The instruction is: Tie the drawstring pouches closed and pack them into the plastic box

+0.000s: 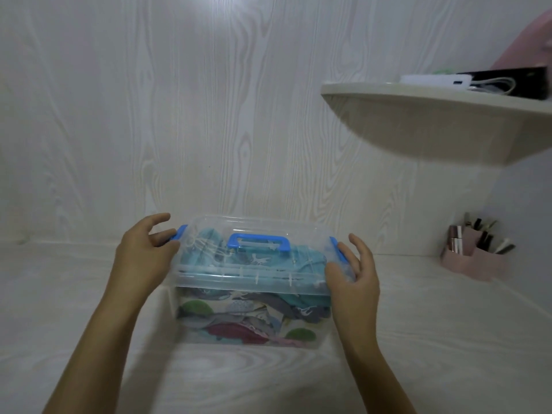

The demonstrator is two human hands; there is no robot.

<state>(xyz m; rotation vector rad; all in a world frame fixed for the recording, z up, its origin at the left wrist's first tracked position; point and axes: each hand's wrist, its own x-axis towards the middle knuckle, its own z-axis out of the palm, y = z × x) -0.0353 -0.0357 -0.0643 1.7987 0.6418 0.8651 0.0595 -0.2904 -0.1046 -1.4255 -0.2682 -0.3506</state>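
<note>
A clear plastic box [239,286] with a lid, a blue top handle [258,241] and blue side latches stands on the pale wood-grain desk. Several patterned drawstring pouches [254,318] fill it, teal ones on top, showing through the walls. My left hand [145,249] is at the box's left end, its fingers loosely bent beside the left latch [178,233]. My right hand [355,271] is at the right end, its thumb against the lid's front corner and its fingers relaxed next to the right latch [339,249]. Neither hand curls round anything.
A pink organiser [475,258] with cosmetics stands at the right by the wall. A rounded shelf [433,115] juts out above at the upper right, carrying a black box and white items. The wood-grain wall rises just behind the box.
</note>
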